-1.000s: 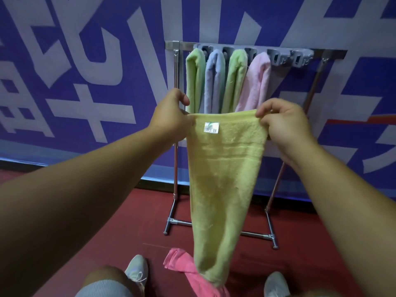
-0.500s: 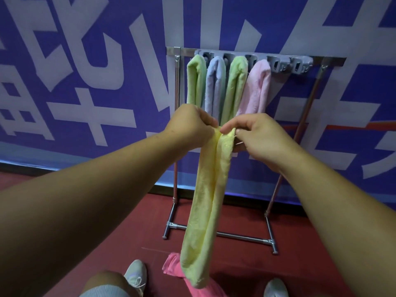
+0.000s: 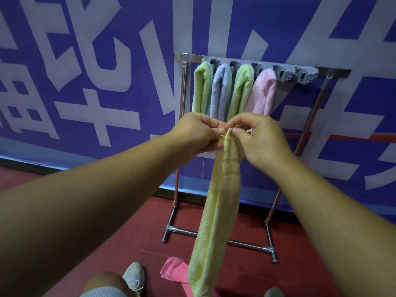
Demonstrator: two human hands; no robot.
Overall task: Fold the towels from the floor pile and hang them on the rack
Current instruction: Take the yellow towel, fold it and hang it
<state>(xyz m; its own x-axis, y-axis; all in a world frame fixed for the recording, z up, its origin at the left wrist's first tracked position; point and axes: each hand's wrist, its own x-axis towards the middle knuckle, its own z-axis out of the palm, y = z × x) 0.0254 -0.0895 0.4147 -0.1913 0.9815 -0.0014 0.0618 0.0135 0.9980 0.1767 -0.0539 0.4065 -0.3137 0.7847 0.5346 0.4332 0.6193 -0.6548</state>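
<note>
A yellow towel (image 3: 216, 213) hangs folded lengthwise in front of me, its lower end near the floor. My left hand (image 3: 197, 133) and my right hand (image 3: 261, 138) both pinch its top edge, fingertips almost touching. Behind them stands the metal rack (image 3: 182, 99) with a grey clip bar (image 3: 300, 73). Several folded towels hang from it: a green towel (image 3: 201, 86), a blue towel (image 3: 220, 91), a second green towel (image 3: 241, 88) and a pink towel (image 3: 263, 91). A darker pink towel (image 3: 173, 271) lies on the floor, partly hidden by the yellow one.
The rack stands against a blue banner wall (image 3: 85, 82) with large white characters. The two rightmost clips of the clip bar hold nothing. The floor (image 3: 107, 243) is dark red. My shoes (image 3: 134, 275) and one knee show at the bottom edge.
A second ago my hands held the yellow towel spread wide; they came together, folding it in half lengthwise. Now they grip the joined top edges a little lower.
</note>
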